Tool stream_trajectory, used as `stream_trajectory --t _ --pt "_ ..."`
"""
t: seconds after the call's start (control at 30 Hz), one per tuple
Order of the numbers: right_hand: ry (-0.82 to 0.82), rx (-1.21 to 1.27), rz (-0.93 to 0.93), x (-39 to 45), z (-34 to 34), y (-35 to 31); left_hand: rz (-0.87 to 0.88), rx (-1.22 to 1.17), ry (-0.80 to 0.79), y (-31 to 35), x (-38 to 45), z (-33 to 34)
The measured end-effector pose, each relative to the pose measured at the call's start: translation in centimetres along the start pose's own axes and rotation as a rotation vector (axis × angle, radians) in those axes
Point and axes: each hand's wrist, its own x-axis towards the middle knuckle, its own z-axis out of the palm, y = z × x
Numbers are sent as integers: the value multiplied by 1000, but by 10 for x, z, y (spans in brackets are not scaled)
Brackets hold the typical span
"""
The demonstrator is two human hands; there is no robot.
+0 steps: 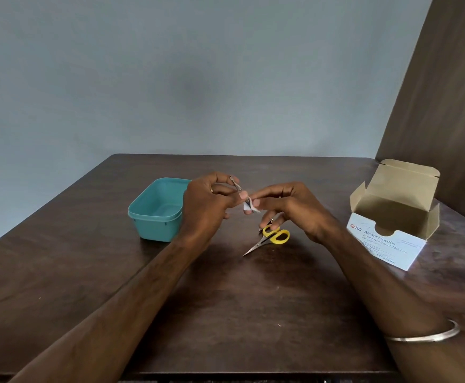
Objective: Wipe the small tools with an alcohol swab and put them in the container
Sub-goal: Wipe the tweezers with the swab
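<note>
Above the table (226,313) centre, left hand (203,208) pinches tweezers (237,186); right hand (289,208) pinches swab (249,208) round them.

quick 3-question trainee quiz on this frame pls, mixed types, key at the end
1. True or false: the tub already holds a tool.
2. Which hand holds the swab? A) left B) right
3. Fill in: the scissors lie on the ___.

Key:
1. False; the tub looks empty.
2. B; the right hand pinches the swab against the tweezers, which the left hand grips.
3. table, between the tub and the swab box.
</note>
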Motion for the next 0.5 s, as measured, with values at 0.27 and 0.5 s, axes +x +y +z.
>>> stream_trajectory --t 0.27,0.5 --pt "-14 -44 -39 -1 4 -2 0 -14 -15 -1 0 1" --pt "-49 -93 -45 1 3 -1 -7 -69 50 3 0 0"
